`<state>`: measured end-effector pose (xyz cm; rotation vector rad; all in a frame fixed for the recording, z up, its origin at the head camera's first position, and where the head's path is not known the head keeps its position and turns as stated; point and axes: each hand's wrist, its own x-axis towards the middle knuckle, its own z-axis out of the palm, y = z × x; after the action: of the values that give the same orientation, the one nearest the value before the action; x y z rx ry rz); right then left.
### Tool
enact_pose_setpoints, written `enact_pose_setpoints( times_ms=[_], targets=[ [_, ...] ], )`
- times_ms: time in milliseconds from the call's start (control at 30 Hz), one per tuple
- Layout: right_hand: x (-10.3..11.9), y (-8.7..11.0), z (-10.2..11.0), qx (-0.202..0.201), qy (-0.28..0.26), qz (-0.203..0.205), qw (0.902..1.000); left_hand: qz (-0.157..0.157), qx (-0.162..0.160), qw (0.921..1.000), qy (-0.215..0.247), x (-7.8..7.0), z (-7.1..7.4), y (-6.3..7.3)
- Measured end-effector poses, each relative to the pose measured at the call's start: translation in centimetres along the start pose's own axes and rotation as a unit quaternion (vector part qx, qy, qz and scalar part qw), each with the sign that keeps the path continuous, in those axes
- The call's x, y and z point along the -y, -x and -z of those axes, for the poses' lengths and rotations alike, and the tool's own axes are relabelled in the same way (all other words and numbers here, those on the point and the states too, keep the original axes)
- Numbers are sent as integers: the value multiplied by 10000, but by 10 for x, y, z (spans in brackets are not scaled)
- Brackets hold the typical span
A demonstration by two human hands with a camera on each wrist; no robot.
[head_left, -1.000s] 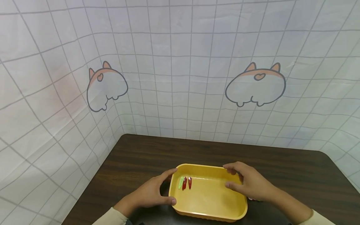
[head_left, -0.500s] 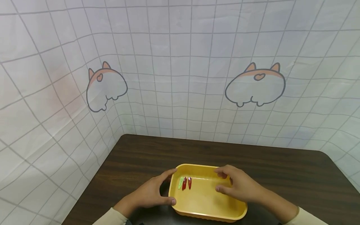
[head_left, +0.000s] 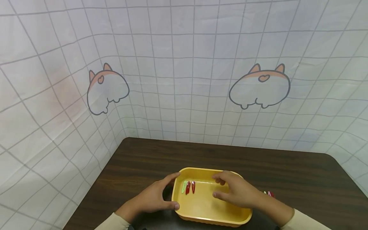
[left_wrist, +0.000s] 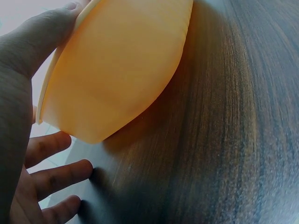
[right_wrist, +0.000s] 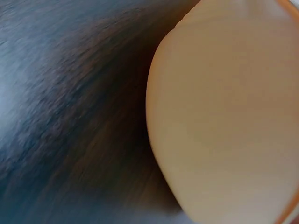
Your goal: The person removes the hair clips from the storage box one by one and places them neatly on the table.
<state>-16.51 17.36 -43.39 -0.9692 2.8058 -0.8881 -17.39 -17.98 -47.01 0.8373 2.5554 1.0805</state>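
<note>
My left hand (head_left: 153, 195) grips the left end of a yellow plastic tray (head_left: 201, 206), its thumb on the near part of the rim and its forefinger at the far corner. In the left wrist view several of its other fingers (left_wrist: 63, 177) spread beside the end wall. My right hand (head_left: 238, 191) hovers over the tray's right half, fingers loosely bent and thumb apart, nothing visible between them. A light green hair clip (head_left: 184, 187) and two red hair clips (head_left: 193, 187) lie side by side inside the tray at the left.
A few small hair clips (head_left: 269, 193) in pale and red tones lie on the dark wooden table (head_left: 161, 153) right of the tray, partly hidden by my right forearm. White gridded cloth (head_left: 184, 80) hangs behind and to the left.
My right hand has moved left, from the tray's right edge to over its interior. The hair clips right of the tray show more now. Left hand and tray stay put.
</note>
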Motion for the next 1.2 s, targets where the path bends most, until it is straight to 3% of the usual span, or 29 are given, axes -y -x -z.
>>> enact_pose_setpoints(
  times_ms=[267, 667, 1200],
  targets=[
    [3, -10, -9, -108, 181, 225, 9995, 10, -5, 10000, -26, 0, 0, 0],
    [6, -22, -21, 113, -17, 232, 9997, -18, -12, 10000, -45, 0, 0, 0],
    [13, -35, -33, 384, -34, -142, 9992, 66, 41, 10000, -59, -2, 0, 1]
  ],
)
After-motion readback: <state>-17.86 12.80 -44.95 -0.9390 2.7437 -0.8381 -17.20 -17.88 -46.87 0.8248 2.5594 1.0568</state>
